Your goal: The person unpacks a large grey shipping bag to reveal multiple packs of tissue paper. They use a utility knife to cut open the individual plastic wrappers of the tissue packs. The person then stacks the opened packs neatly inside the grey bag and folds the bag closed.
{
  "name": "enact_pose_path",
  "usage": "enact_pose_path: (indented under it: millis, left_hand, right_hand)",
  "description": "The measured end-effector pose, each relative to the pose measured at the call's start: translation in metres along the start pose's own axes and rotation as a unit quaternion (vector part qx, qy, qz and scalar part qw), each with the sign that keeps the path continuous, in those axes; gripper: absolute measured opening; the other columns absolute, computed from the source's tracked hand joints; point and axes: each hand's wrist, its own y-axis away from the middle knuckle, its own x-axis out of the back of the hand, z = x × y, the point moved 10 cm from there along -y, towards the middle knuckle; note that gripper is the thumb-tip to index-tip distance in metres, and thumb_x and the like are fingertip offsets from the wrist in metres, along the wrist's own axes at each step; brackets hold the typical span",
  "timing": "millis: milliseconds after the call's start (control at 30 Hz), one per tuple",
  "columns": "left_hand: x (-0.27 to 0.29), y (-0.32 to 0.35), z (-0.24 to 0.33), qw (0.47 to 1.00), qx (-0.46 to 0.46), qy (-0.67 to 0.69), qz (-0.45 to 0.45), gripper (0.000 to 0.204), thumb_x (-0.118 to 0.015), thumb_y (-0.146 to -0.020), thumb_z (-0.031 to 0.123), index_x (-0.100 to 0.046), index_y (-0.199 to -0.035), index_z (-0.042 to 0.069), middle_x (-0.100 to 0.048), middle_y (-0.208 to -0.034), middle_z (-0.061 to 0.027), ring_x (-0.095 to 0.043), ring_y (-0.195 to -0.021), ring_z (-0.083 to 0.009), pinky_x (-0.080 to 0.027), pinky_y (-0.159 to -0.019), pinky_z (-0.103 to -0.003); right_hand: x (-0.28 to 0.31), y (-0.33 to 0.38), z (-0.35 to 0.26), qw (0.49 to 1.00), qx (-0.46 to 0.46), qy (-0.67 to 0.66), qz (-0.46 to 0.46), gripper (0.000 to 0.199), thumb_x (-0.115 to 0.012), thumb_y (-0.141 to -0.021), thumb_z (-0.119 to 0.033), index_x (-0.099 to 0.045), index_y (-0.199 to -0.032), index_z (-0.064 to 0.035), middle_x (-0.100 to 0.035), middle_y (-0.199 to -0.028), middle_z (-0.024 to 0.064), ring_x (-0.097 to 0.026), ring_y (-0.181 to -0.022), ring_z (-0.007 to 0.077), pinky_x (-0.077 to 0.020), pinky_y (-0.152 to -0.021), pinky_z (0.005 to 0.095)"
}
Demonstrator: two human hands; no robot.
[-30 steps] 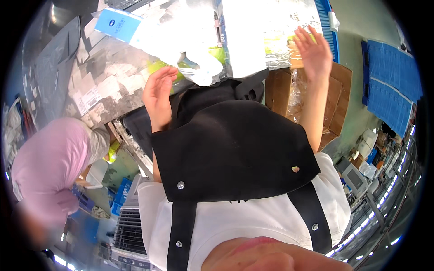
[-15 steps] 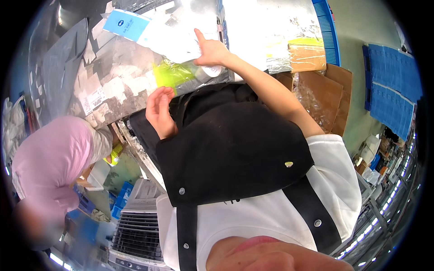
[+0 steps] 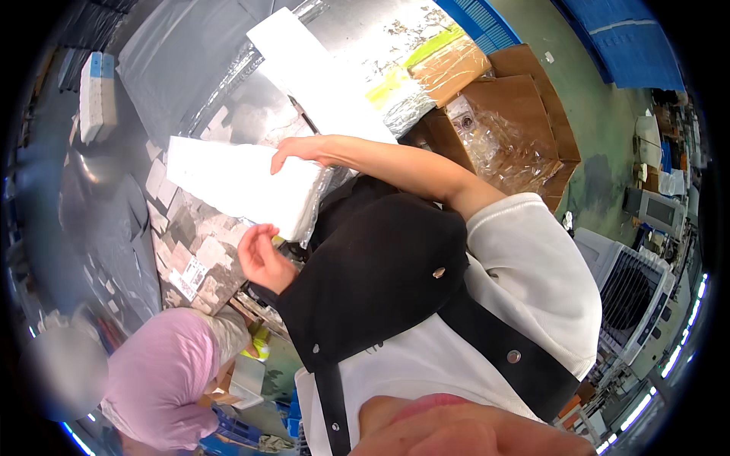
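My right hand (image 3: pixel 295 150) reaches across my chest, bare forearm out of a white sleeve, and its fingers close over the top edge of a flat white packet (image 3: pixel 228 182) wrapped in clear plastic. The packet is held up in front of a silvery foil-covered worktop (image 3: pixel 365 38). My left hand (image 3: pixel 262 258) is just below the packet's lower corner, palm up with the fingers apart, holding nothing. A black cloth panel with metal studs (image 3: pixel 380 281) covers my chest and left arm.
A second long white packet (image 3: pixel 319 76) lies on the foil. Open cardboard boxes with clear plastic (image 3: pixel 517 129) stand to the right. Another person in a pink top (image 3: pixel 160 372) bends at lower left. A white fan unit (image 3: pixel 631 281) stands at right.
My right hand swung from raised at the upper right over to the left and took hold of the white packet. My left hand stayed low and open. The view has turned.
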Motion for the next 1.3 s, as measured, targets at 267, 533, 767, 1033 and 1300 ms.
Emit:
enact_pose_path:
  millis: [267, 533, 767, 1033, 1300]
  left_hand:
    - [-0.004, -0.014, 0.034, 0.997, -0.073, -0.025, 0.021, 0.010, -0.051, -0.084, 0.000, -0.055, -0.092, -0.005, -0.059, -0.080, -0.0115, -0.053, -0.072, -0.0162, -0.044, -0.070, -0.027]
    - [-0.064, -0.020, 0.014, 0.993, 0.010, -0.013, -0.121, 0.010, -0.052, -0.085, -0.003, -0.056, -0.094, -0.005, -0.059, -0.086, -0.0093, -0.056, -0.078, -0.0150, -0.045, -0.075, -0.026]
    - [-0.061, -0.032, 0.139, 0.935, -0.225, 0.052, -0.269, 0.021, -0.065, -0.080, 0.014, -0.058, -0.092, -0.002, -0.058, -0.069, -0.0130, -0.053, -0.058, -0.0130, -0.038, -0.050, -0.024]
    - [-0.121, 0.024, 0.307, 0.696, -0.290, 0.385, -0.532, 0.017, -0.040, -0.092, 0.019, -0.054, -0.100, 0.015, -0.049, -0.059, -0.0051, -0.047, -0.044, -0.0130, -0.028, -0.038, -0.028]
    - [-0.140, 0.036, 0.311, 0.706, -0.263, 0.351, -0.556, 0.012, -0.038, -0.092, 0.021, -0.047, -0.093, 0.012, -0.044, -0.056, -0.0010, -0.041, -0.042, -0.0107, -0.028, -0.037, -0.028]
  right_hand:
    - [0.113, 0.195, -0.107, 0.971, 0.180, 0.002, 0.155, 0.051, -0.069, -0.067, -0.017, -0.054, -0.108, 0.0090, -0.063, -0.091, 0.0154, -0.064, -0.077, 0.0175, -0.0537, -0.068, 0.0256]
    - [0.400, 0.457, -0.270, 0.733, 0.342, 0.168, 0.563, 0.037, -0.065, -0.074, -0.021, -0.059, -0.102, 0.0020, -0.064, -0.090, 0.0105, -0.060, -0.068, 0.0162, -0.0476, -0.058, 0.0290]
    - [0.430, 0.422, -0.236, 0.604, 0.430, 0.112, 0.661, 0.021, -0.062, -0.080, -0.010, -0.060, -0.093, 0.0066, -0.066, -0.081, 0.0147, -0.065, -0.072, 0.0186, -0.0522, -0.067, 0.0246]
    - [0.299, 0.076, -0.018, 0.887, 0.168, 0.105, 0.417, 0.024, -0.059, -0.085, -0.022, -0.061, -0.091, 0.0012, -0.064, -0.077, 0.0078, -0.057, -0.063, 0.0112, -0.0483, -0.057, 0.0250]
    - [0.280, 0.059, 0.028, 0.851, 0.204, 0.034, 0.483, 0.032, -0.052, -0.088, -0.028, -0.060, -0.080, 0.0018, -0.058, -0.065, 0.0041, -0.050, -0.056, 0.0094, -0.0421, -0.053, 0.0241]
